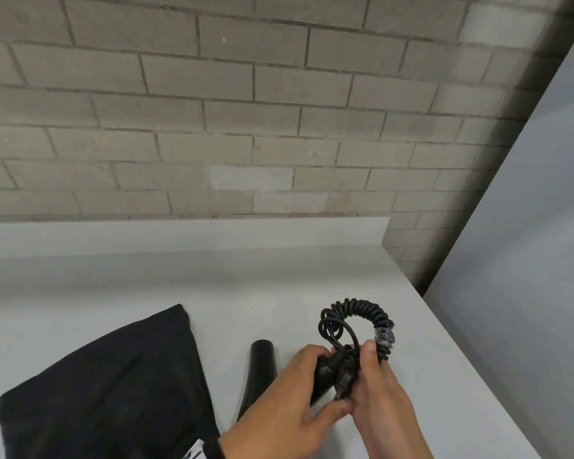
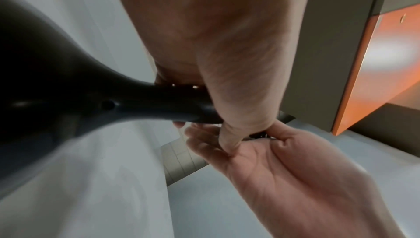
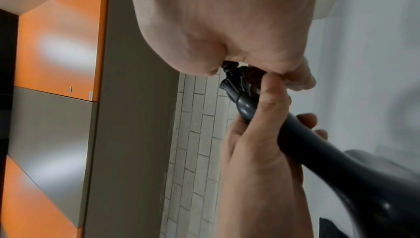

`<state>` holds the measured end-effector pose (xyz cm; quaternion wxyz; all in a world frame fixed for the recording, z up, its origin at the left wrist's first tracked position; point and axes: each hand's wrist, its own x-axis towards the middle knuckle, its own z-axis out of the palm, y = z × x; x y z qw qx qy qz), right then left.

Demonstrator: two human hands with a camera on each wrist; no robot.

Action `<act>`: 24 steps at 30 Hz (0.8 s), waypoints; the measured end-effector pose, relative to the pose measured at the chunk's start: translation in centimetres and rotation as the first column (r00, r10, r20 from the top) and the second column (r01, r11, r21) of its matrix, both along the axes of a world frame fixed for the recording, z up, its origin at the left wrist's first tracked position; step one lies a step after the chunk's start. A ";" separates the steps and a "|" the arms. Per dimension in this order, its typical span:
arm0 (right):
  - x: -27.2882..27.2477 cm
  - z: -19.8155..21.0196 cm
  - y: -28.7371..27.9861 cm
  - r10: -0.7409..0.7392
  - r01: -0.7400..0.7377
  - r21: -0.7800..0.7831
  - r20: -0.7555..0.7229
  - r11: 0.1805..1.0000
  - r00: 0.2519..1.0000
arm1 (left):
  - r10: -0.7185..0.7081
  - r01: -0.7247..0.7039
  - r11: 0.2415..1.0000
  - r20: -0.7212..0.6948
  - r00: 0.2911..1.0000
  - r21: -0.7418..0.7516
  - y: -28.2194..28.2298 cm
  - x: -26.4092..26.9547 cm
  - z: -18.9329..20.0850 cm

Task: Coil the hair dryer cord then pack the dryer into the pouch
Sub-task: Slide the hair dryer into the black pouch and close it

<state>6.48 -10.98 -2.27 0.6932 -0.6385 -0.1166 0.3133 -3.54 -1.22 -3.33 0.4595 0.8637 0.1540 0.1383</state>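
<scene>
Both hands meet over the white table point(image 1: 212, 293), near its right edge. The left hand point(image 1: 289, 402) wraps its fingers around the handle of the black hair dryer point(image 1: 260, 369), whose barrel points away toward the brick wall point(image 1: 212, 111) and lies just beside the black pouch point(image 1: 106, 385). The right hand point(image 1: 381, 399) pinches the gathered cord point(image 1: 355, 323) against the handle's end (thumb on top); the spiral cord arches up in a loop above both hands. The pouch lies flat on the table to the left, apart from the hands.
</scene>
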 end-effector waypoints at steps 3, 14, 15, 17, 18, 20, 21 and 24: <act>0.6 -0.1 -1.1 0.019 -0.019 0.011 -0.016 1.000 1.000 | -0.060 0.061 0.992 -0.015 0.998 0.109 0.0 0.7 -0.1; 2.8 -1.3 -4.4 0.401 -0.096 -0.393 0.911 0.915 0.095 | -0.215 0.251 0.944 -0.180 0.960 0.214 -0.4 3.3 -1.2; 3.1 -2.5 -4.3 0.461 -0.069 -0.458 0.887 0.887 0.042 | -0.219 0.258 0.948 -0.205 0.954 0.188 -0.4 3.3 -1.1; 3.6 -4.1 -4.0 0.541 0.001 -0.543 0.838 0.840 -0.074 | -0.229 0.269 0.954 -0.253 0.940 0.133 -0.3 3.4 -0.8; 3.8 -4.6 -3.9 0.561 0.036 -0.561 0.818 0.827 -0.130 | -0.237 0.272 0.957 -0.263 0.935 0.104 -0.3 3.4 -0.7; 3.8 -4.9 -3.8 0.552 0.096 -0.545 0.810 0.833 -0.198 | -0.249 0.280 0.958 -0.291 0.924 0.068 -0.3 3.5 -0.7; 4.0 -5.3 -3.6 0.534 0.113 -0.523 0.811 0.845 -0.237 | -0.254 0.283 0.958 -0.311 0.916 0.052 -0.3 3.5 -0.7; 4.1 -6.0 -3.0 0.522 0.154 -0.500 0.792 0.852 -0.316 | -0.253 0.276 0.961 -0.320 0.913 0.027 -0.2 3.6 -0.9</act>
